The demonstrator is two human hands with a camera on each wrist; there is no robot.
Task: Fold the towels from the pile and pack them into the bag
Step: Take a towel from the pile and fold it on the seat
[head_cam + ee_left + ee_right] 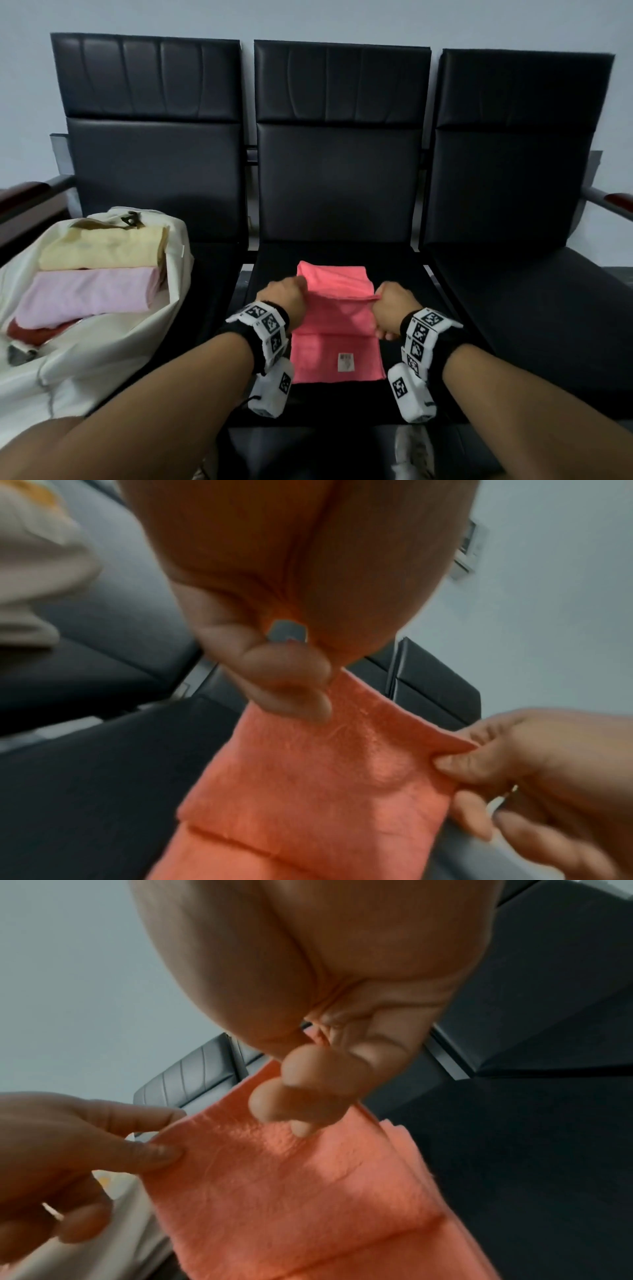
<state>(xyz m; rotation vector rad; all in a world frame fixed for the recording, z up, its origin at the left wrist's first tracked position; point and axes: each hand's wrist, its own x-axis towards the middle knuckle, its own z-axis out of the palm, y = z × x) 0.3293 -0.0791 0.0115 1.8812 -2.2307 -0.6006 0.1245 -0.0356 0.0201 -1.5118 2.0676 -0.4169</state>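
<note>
A coral-pink towel (pixel 337 325) lies on the middle black seat (pixel 404 274), partly folded, with a white label near its front edge. My left hand (pixel 284 298) pinches the left corner of a raised fold (pixel 308 764). My right hand (pixel 394 308) pinches the right corner of that same fold (pixel 274 1177). Both wrist views show thumb and fingers closed on the cloth edge, which is lifted off the lower layers. On the left seat an open white bag (pixel 102 342) holds a folded yellow towel (pixel 102 248), a folded lilac towel (pixel 89 296) and a dark red one beneath.
Three black padded chairs stand in a row against a pale wall. The right seat (pixel 534 308) holds nothing. Armrests (pixel 613 200) stick out at both ends of the row. A shoe (pixel 412 452) shows on the floor below the seat edge.
</note>
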